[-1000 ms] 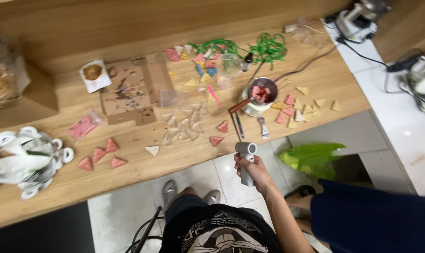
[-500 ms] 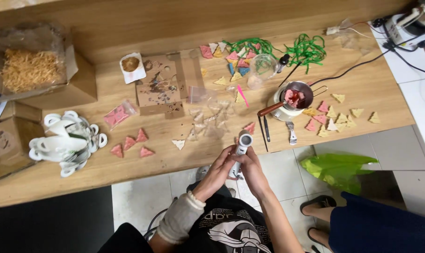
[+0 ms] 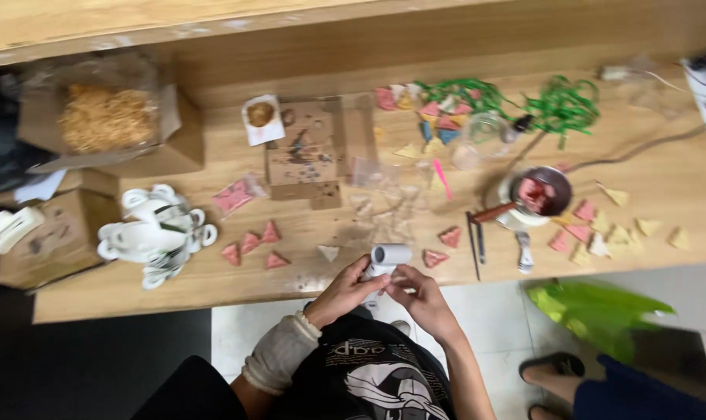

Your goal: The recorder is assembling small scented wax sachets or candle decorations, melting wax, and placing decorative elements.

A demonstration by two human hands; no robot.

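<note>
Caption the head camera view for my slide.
Both hands, left hand and right hand, hold a small white roller at a cluttered wooden table.

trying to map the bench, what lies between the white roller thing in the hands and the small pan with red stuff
In the head view, between the white roller and the pan lie two pink triangles and thin dark tools on bare wood.

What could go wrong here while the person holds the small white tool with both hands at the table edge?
The white tool is held by the left hand and right hand partly past the table edge, so if it slips it may fall to the floor. A pink triangle piece lies close by; a hand could knock it off.
</note>
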